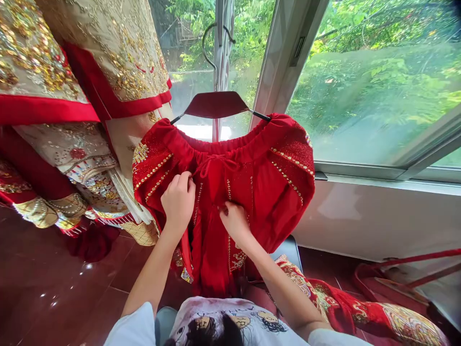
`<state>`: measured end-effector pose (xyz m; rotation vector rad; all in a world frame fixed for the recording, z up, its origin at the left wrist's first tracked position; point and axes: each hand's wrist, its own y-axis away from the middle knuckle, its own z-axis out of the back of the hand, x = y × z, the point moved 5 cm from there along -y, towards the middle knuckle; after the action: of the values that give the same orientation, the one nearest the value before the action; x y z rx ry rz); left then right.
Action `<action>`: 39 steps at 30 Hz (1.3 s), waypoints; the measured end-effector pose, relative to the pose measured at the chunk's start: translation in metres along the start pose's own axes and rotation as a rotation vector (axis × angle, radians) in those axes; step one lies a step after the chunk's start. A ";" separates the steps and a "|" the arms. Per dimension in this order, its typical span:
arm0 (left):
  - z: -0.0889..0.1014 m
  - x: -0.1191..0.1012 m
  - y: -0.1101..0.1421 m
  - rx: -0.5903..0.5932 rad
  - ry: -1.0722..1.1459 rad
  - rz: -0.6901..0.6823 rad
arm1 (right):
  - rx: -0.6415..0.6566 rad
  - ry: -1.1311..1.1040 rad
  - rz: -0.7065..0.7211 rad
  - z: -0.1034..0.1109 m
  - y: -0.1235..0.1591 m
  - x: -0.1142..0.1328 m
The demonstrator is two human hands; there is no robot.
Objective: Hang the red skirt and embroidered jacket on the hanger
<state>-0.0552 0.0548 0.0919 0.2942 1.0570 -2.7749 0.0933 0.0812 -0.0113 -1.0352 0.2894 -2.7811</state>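
A red skirt [273,187] with gold bead lines and a gathered waistband hangs on a dark red hanger [216,103] hooked on the window frame. My left hand [178,202] is closed on the red fabric just below the waistband, left of the drawstring bow. My right hand [235,222] pinches the fabric a little lower, at the skirt's middle pleats. Both forearms reach up from the bottom of the view.
Gold and red embroidered garments [72,86] hang close on the left. A window [378,81] and its white sill [378,211] run along the right. More embroidered red cloth [345,302] lies at lower right beside a red bag strap [414,262]. Dark red floor tiles [46,293] lie below.
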 end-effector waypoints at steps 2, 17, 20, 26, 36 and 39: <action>-0.007 0.002 0.008 0.004 0.036 0.010 | 0.027 0.115 -0.057 -0.013 0.003 -0.004; -0.089 0.021 0.122 0.928 0.384 0.175 | -0.105 -0.021 -0.019 -0.049 0.004 -0.008; -0.098 0.011 0.121 0.860 0.452 0.181 | -0.092 0.004 -0.003 -0.049 0.004 -0.007; -0.103 0.009 0.115 0.828 0.424 0.184 | -0.039 0.108 -0.093 -0.046 -0.007 -0.003; -0.109 0.009 0.096 0.632 0.240 0.183 | -0.018 -0.548 -0.285 -0.052 -0.010 -0.012; -0.114 0.008 0.093 0.598 0.235 0.154 | 0.064 -0.775 -0.278 -0.054 -0.005 -0.012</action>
<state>-0.0286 0.0621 -0.0527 0.7490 0.1911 -2.8903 0.0668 0.0953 -0.0577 -2.1362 -0.0544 -2.3174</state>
